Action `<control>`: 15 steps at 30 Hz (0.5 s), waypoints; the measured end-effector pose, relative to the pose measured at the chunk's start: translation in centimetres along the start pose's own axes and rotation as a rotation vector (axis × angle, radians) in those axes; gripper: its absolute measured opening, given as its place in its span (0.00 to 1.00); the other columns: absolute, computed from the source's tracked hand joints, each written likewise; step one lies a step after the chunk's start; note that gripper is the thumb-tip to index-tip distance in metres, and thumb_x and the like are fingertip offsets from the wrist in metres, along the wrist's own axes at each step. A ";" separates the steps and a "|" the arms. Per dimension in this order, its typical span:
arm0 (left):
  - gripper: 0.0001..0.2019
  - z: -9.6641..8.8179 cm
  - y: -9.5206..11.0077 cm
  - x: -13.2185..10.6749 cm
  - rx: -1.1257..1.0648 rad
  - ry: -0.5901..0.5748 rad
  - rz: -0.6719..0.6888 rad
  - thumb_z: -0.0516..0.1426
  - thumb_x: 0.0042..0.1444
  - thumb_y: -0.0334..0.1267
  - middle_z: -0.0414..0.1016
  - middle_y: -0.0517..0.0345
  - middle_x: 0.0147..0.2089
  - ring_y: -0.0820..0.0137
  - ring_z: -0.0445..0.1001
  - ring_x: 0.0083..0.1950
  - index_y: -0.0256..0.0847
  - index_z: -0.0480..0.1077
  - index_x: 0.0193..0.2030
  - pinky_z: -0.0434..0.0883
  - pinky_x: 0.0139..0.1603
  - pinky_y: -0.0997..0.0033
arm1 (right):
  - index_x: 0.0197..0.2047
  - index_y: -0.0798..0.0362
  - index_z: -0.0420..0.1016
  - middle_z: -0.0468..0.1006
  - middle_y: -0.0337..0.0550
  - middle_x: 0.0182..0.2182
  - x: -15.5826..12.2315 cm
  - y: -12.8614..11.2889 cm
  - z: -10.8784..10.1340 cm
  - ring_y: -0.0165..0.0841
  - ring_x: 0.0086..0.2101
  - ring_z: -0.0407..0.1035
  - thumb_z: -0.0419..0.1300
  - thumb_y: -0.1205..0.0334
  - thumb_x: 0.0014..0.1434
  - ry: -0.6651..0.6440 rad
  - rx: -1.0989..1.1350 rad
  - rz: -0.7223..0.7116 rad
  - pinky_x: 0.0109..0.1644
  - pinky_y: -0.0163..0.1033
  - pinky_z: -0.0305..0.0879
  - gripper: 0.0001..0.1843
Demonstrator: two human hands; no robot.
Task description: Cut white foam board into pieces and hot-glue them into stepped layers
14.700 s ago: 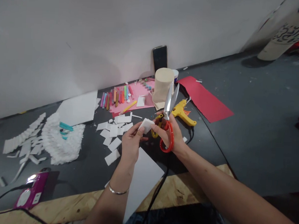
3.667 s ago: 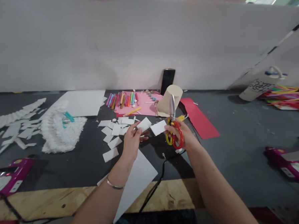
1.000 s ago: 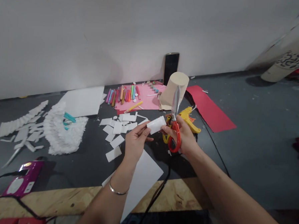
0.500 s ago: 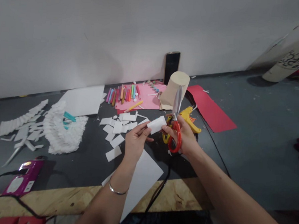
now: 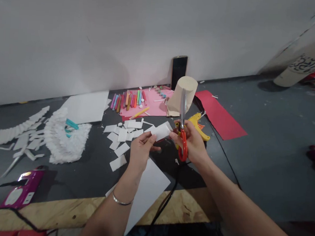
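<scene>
My left hand (image 5: 143, 147), a bangle on its wrist, pinches the left end of a small folded white paper piece (image 5: 160, 131). At the paper's right end are the fingertips of my right hand (image 5: 194, 143). That same hand holds red-handled scissors (image 5: 182, 144), their blades pointing up and away from the paper. Loose white paper pieces (image 5: 122, 149) lie on the dark table to the left of my hands. Under my left forearm rests a larger white sheet (image 5: 154, 181). Just beyond my right hand lies a yellow glue gun (image 5: 196, 122), partly hidden.
Colored crayon-like sticks (image 5: 129, 99) lie on pink paper (image 5: 158, 109). A phone (image 5: 179, 71) leans on the wall behind a beige cylinder (image 5: 183, 93). Red paper (image 5: 222, 116) is at right. A ruffled white paper craft (image 5: 66, 138) and a magenta power strip (image 5: 24, 188) sit left.
The white paper has turned slightly between my hands, showing a folded edge at its right. The scissors have rotated a little in my right hand. The whole view has shifted slightly.
</scene>
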State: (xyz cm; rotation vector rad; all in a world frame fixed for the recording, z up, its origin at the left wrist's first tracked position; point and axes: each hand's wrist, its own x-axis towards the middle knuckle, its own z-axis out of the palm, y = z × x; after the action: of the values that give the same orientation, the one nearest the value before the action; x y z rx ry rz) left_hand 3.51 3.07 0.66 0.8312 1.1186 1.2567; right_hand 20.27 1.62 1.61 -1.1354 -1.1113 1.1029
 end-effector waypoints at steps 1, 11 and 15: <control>0.19 -0.1 0.2 0.1 -0.032 0.011 0.001 0.70 0.41 0.44 0.78 0.57 0.34 0.69 0.79 0.31 0.35 0.75 0.38 0.75 0.23 0.77 | 0.49 0.45 0.63 0.72 0.36 0.32 -0.2 -0.3 -0.2 0.34 0.34 0.70 0.67 0.46 0.50 -0.007 -0.069 -0.040 0.39 0.41 0.69 0.27; 0.18 -1.0 1.8 0.6 -0.167 0.113 0.095 0.69 0.43 0.46 0.74 0.59 0.33 0.62 0.82 0.42 0.36 0.68 0.31 0.72 0.24 0.84 | 0.50 0.49 0.68 0.76 0.45 0.36 -0.7 -2.3 -1.0 0.40 0.35 0.71 0.66 0.43 0.50 -0.215 -0.817 -0.007 0.37 0.42 0.65 0.29; 0.17 -0.9 1.7 0.5 -0.138 0.072 0.104 0.68 0.45 0.46 0.75 0.59 0.34 0.63 0.82 0.41 0.36 0.69 0.31 0.72 0.24 0.83 | 0.50 0.50 0.68 0.75 0.42 0.32 -0.7 -2.5 -0.7 0.37 0.31 0.69 0.65 0.44 0.51 -0.287 -0.845 0.067 0.35 0.40 0.63 0.28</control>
State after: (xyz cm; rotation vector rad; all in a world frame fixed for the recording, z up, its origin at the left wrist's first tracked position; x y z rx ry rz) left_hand 2.15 3.75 1.95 0.7531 1.0436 1.4431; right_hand 21.12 0.66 3.93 -1.6964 -1.8706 0.8663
